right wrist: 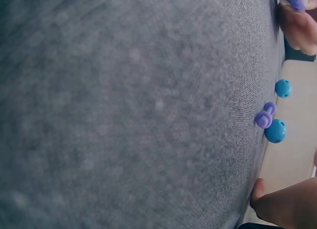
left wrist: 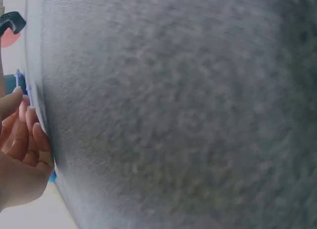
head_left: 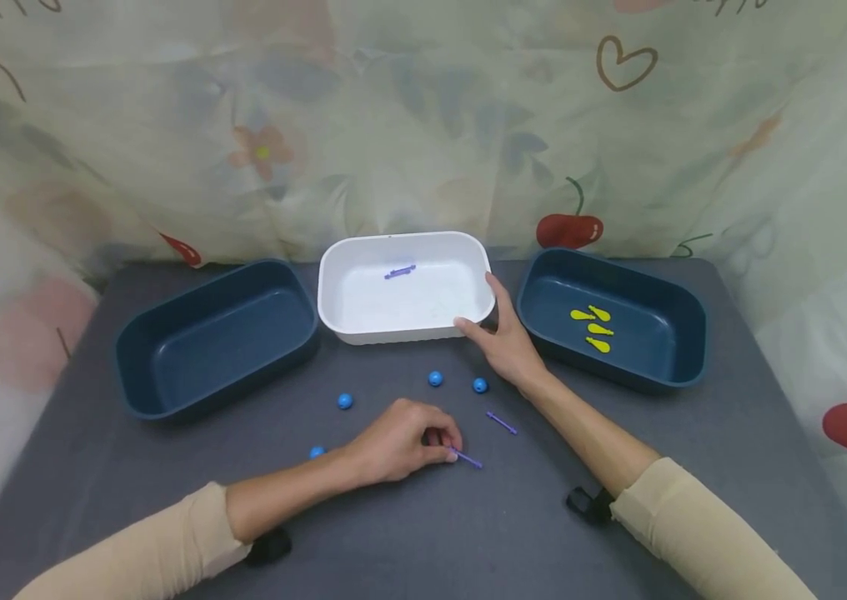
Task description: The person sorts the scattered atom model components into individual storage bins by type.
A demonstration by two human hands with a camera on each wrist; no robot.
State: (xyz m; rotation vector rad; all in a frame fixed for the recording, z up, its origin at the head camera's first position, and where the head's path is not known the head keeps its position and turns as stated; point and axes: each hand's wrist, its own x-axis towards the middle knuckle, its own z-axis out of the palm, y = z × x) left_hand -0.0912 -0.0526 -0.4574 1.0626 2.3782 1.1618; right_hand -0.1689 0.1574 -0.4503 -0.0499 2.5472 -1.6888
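My left hand (head_left: 397,442) is low over the middle of the table and pinches a thin purple rod with knobbed ends (head_left: 471,460) between thumb and fingers; the left wrist view shows that rod (left wrist: 18,78) upright at the fingertips. At the white tray (head_left: 408,337), my right hand (head_left: 509,350) grips the near right corner of the rim, thumb in front. Two more purple rods (head_left: 399,272) lie inside this tray. Another purple rod (head_left: 502,423) rests on the table between the hands. Blue beads lie around them, one (head_left: 434,378) just in front of the tray.
On the left stands a dark blue bin (head_left: 217,387) with nothing seen inside. A matching bin (head_left: 649,379) on the right holds several yellow bulb-shaped pieces (head_left: 598,329). One blue bead (head_left: 317,452) is partly hidden by the left wrist. A patterned cloth (head_left: 423,167) hangs behind the table.
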